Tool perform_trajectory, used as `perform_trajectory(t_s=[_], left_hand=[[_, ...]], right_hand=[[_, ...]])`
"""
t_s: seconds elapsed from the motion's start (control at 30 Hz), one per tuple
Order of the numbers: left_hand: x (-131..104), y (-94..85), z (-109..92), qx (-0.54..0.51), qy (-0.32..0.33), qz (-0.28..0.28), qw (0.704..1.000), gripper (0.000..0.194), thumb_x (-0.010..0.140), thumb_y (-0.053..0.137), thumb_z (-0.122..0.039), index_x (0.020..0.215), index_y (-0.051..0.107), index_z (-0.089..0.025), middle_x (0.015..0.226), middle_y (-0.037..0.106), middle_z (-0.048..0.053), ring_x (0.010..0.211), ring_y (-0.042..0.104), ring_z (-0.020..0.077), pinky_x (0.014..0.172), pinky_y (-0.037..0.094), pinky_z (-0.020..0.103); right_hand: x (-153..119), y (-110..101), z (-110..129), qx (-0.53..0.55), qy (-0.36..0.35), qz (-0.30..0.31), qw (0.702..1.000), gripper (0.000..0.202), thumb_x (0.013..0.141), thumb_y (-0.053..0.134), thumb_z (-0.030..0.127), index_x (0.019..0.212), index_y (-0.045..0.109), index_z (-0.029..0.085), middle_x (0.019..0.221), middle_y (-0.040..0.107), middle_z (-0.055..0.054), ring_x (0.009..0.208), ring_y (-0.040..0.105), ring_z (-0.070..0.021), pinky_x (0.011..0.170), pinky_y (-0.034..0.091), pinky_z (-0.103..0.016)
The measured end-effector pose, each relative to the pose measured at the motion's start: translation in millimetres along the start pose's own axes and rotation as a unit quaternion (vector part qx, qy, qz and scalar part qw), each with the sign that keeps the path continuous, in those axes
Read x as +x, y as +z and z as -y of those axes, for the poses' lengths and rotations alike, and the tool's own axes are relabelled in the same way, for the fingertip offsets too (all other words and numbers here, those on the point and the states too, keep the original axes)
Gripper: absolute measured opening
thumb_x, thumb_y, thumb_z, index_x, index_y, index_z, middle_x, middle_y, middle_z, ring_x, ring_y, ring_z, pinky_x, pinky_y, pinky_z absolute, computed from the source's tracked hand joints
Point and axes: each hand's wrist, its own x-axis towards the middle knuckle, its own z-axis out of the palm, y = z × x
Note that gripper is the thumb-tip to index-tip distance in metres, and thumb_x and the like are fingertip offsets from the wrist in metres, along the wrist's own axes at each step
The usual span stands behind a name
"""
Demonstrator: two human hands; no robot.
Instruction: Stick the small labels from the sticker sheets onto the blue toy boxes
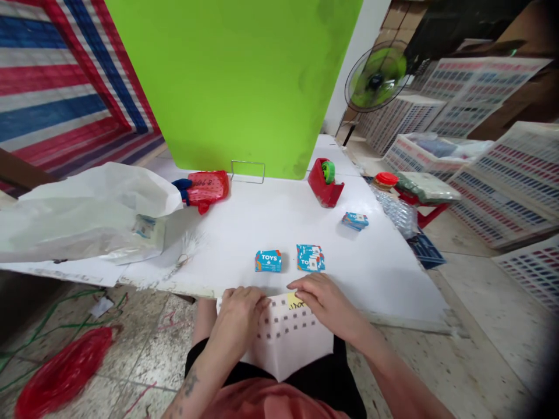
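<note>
A white sheet of small square code labels (pixel 286 343) lies across my lap, slightly creased down the middle. A yellow sticker (pixel 295 301) with handwriting sits at its top edge. My left hand (pixel 243 317) is closed on the upper left of the sheet, fingertips pressed on the labels. My right hand (pixel 325 302) grips the upper right edge by the yellow sticker, thumb and forefinger close together. Just beyond my hands are a blue "TOYS" card stack (pixel 268 261) and a second card pile (pixel 310 258) bearing white code labels. Another card stack (pixel 355 220) lies farther right.
On the white table (pixel 271 215) stand a red tape dispenser (pixel 325 185) and a red package (pixel 210 186). A white plastic bag (pixel 87 215) covers the left side. A green board (pixel 244 87) rises behind. White crates (pixel 506 180) and a fan (pixel 376 78) stand right.
</note>
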Motion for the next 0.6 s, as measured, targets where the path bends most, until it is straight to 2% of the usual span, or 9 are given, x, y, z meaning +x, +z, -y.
perform_trajectory(t_s=[0.23, 0.33, 0.4, 0.5, 0.6], left_hand=[[4.8, 9.1, 3.6, -0.033, 0.001, 0.040, 0.999, 0.023, 0.096, 0.043, -0.025, 0.079, 0.059, -0.020, 0.079, 0.065, 0.000, 0.081, 0.057, 0.0196, 0.076, 0.034, 0.034], [8.2, 12.8, 4.8, -0.029, -0.001, 0.042, 0.999, 0.024, 0.096, 0.041, -0.024, 0.079, 0.058, -0.020, 0.079, 0.064, 0.001, 0.080, 0.057, 0.0200, 0.075, 0.033, 0.034], [9.4, 14.5, 5.4, -0.027, -0.003, 0.041, 0.999, 0.025, 0.096, 0.040, -0.024, 0.077, 0.057, -0.020, 0.077, 0.064, 0.001, 0.079, 0.057, 0.0198, 0.075, 0.033, 0.034], [9.8, 15.7, 5.4, -0.036, -0.006, 0.036, 0.999, 0.028, 0.095, 0.039, -0.023, 0.073, 0.056, -0.020, 0.074, 0.063, 0.001, 0.076, 0.057, 0.0189, 0.075, 0.033, 0.034], [9.7, 14.8, 4.7, -0.051, -0.007, 0.029, 0.998, 0.029, 0.095, 0.039, -0.022, 0.070, 0.055, -0.019, 0.071, 0.062, 0.000, 0.074, 0.057, 0.0180, 0.074, 0.033, 0.033]], right_hand=[[-2.4, 13.5, -1.3, -0.021, -0.020, -0.032, 0.999, 0.019, 0.089, 0.052, 0.013, 0.101, 0.064, 0.021, 0.093, 0.066, -0.003, 0.093, 0.055, -0.0187, 0.086, 0.039, -0.037], [-5.0, 23.2, 6.0, -0.062, -0.021, -0.075, 0.995, 0.024, 0.087, 0.054, 0.013, 0.106, 0.065, 0.023, 0.096, 0.062, -0.005, 0.095, 0.051, -0.0206, 0.084, 0.037, -0.038], [-6.9, 30.2, 10.7, -0.104, -0.011, -0.097, 0.990, 0.026, 0.087, 0.054, 0.013, 0.108, 0.065, 0.023, 0.092, 0.060, -0.006, 0.090, 0.050, -0.0216, 0.079, 0.037, -0.038], [-9.7, 40.3, 13.9, -0.162, -0.003, -0.111, 0.981, 0.029, 0.087, 0.053, 0.013, 0.111, 0.064, 0.023, 0.087, 0.059, -0.006, 0.084, 0.048, -0.0223, 0.076, 0.035, -0.040], [-13.1, 47.6, 13.9, -0.189, -0.007, -0.118, 0.975, 0.033, 0.088, 0.048, 0.011, 0.115, 0.062, 0.023, 0.088, 0.061, -0.007, 0.084, 0.048, -0.0228, 0.081, 0.034, -0.043]])
